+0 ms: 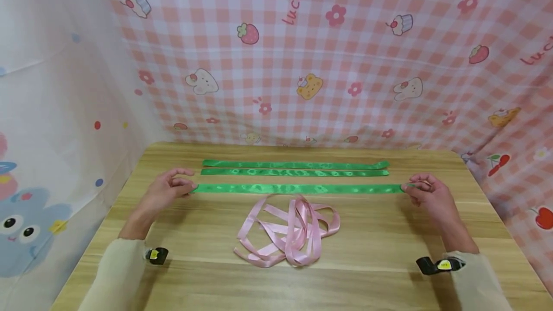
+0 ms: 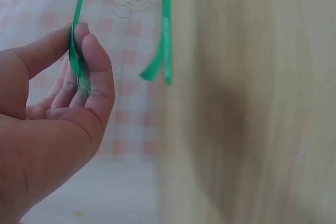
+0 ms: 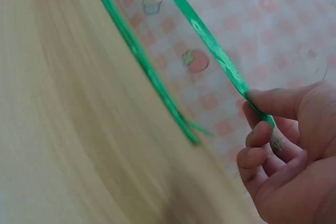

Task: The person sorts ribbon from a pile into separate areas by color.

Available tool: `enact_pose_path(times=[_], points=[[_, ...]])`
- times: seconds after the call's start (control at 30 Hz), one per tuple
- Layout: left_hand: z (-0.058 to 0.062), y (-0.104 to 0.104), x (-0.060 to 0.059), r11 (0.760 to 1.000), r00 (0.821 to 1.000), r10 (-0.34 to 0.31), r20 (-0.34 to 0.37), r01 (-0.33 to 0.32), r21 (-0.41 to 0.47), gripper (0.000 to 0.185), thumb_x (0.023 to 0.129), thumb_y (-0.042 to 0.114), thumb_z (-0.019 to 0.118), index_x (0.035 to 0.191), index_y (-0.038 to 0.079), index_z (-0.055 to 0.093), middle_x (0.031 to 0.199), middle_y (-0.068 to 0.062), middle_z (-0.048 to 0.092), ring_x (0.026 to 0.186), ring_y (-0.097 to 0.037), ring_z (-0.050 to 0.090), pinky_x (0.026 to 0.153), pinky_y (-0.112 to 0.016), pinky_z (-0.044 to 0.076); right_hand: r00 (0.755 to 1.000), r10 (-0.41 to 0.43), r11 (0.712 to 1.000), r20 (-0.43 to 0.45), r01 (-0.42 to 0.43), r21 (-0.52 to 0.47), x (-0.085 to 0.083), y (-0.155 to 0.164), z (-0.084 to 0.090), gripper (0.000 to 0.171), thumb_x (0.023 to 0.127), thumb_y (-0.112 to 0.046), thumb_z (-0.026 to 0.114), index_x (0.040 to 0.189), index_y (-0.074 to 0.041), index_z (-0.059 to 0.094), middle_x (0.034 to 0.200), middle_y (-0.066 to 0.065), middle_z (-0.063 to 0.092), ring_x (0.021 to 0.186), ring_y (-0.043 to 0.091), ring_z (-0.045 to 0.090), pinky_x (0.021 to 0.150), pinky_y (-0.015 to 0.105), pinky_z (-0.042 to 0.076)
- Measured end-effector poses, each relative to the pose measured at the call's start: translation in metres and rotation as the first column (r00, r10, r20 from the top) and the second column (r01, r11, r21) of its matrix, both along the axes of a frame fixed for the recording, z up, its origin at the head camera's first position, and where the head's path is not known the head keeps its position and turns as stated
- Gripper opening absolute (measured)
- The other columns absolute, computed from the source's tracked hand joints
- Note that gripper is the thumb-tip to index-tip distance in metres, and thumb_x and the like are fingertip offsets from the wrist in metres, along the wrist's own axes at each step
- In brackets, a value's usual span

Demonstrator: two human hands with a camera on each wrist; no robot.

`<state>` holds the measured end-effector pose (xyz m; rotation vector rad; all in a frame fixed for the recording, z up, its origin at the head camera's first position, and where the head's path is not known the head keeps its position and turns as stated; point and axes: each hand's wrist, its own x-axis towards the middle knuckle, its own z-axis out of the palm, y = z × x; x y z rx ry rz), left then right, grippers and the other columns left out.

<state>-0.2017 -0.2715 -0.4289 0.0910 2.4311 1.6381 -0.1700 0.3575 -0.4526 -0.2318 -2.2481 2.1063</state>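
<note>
While the pink ribbon (image 1: pixel 288 234) is lying heaped on the table (image 1: pixel 371 272), I am seeing the left hand (image 1: pixel 166 191) and right hand (image 1: pixel 429 196) pinching the nearest green ribbon (image 1: pixel 298 188) taut, fingers pressed on its ends.

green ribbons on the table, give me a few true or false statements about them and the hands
1. Three green ribbons lie side by side on the table. True.
2. The left hand pinches one end of the nearest green ribbon. True.
3. The right hand rests flat on the pink ribbon. False: it pinches the other end of the same green ribbon, apart from the pink one.
4. The pink ribbon is laid out straight. False: it lies in a loose tangle, nearer the person than the green ones.
5. The two far green ribbons are held by the hands. False: neither hand touches them.
</note>
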Motion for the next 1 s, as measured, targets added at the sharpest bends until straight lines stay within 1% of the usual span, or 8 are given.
enact_pose_path(times=[0.13,0.23,0.33,0.47,0.57,0.7,0.83,1.0], points=[[-0.011,0.002,-0.011,0.999,0.998,0.046,0.042,-0.047,0.021,0.053,0.099,0.018,0.063,0.141,-0.002,0.040,0.103,-0.002,0.070,0.097,-0.022,0.069,0.092,-0.043,0.055,0.995,-0.088,0.996,0.036,0.088,0.008,-0.011,0.001,-0.008,0.020,0.092,-0.010,0.071,0.103,-0.013,0.054,0.073,-0.016,0.067,0.060,0.004,0.056,0.054,0.020,0.048],[-0.017,0.005,-0.021,0.994,0.993,0.108,0.052,-0.109,0.019,0.056,0.097,0.021,0.066,0.141,-0.003,0.040,0.100,0.001,0.071,0.094,-0.019,0.069,0.090,-0.040,0.055,0.989,-0.143,0.990,0.028,0.143,0.003,-0.020,-0.002,-0.012,0.022,0.092,-0.009,0.070,0.104,-0.012,0.051,0.070,-0.016,0.067,0.057,0.004,0.056,0.052,0.019,0.047],[-0.024,0.008,-0.030,0.983,0.985,0.160,0.065,-0.165,0.079,0.058,0.096,0.015,0.067,0.141,-0.005,0.037,0.097,0.002,0.072,0.087,-0.013,0.070,0.088,-0.035,0.056,0.979,-0.201,0.979,0.024,0.201,-0.022,-0.029,-0.007,-0.018,0.026,0.091,-0.004,0.070,0.104,-0.011,0.049,0.066,-0.015,0.065,0.052,0.004,0.054,0.048,0.018,0.046],[-0.034,0.008,-0.040,0.972,0.983,0.165,0.087,-0.177,0.154,0.059,0.097,0.006,0.062,0.145,-0.007,0.030,0.094,0.004,0.070,0.083,-0.008,0.069,0.086,-0.028,0.056,0.962,-0.271,0.962,0.038,0.272,-0.007,-0.039,-0.012,-0.028,0.029,0.089,0.002,0.069,0.103,-0.012,0.047,0.058,-0.015,0.058,0.045,0.004,0.050,0.044,0.018,0.043],[-0.041,0.007,-0.046,0.969,0.978,0.180,0.104,-0.194,0.150,0.060,0.097,0.005,0.061,0.146,-0.007,0.028,0.094,0.004,0.068,0.080,-0.007,0.068,0.080,-0.024,0.057,0.959,-0.283,0.958,0.029,0.280,0.065,-0.045,-0.014,-0.036,0.029,0.088,0.004,0.067,0.104,-0.010,0.047,0.057,-0.016,0.056,0.043,0.002,0.048,0.043,0.017,0.041],[-0.050,0.011,-0.052,0.943,0.952,0.277,0.131,-0.295,0.154,0.061,0.094,0.004,0.065,0.144,-0.007,0.032,0.089,0.005,0.068,0.073,-0.005,0.065,0.069,-0.022,0.056,0.963,-0.269,0.938,0.003,0.261,0.228,-0.052,-0.016,-0.048,0.028,0.089,-0.001,0.069,0.109,-0.004,0.049,0.058,-0.024,0.056,0.050,-0.004,0.050,0.049,0.014,0.042],[-0.057,0.015,-0.058,0.905,0.914,0.378,0.144,-0.398,0.150,0.061,0.091,0.004,0.070,0.141,-0.006,0.037,0.083,0.006,0.069,0.066,-0.005,0.062,0.062,-0.019,0.053,0.963,-0.271,0.885,-0.009,0.253,0.391,-0.054,-0.019,-0.052,0.037,0.087,-0.007,0.073,0.115,0.002,0.051,0.061,-0.029,0.055,0.060,-0.011,0.051,0.059,0.011,0.041],[-0.062,0.017,-0.063,0.873,0.885,0.441,0.146,-0.461,0.157,0.062,0.087,0.003,0.075,0.137,-0.005,0.040,0.089,0.000,0.071,0.063,-0.004,0.059,0.057,-0.017,0.050,0.960,-0.280,0.854,0.009,0.244,0.460,-0.054,-0.023,-0.048,0.038,0.087,-0.010,0.074,0.116,0.000,0.052,0.064,-0.027,0.054,0.063,-0.011,0.050,0.066,0.013,0.040]])
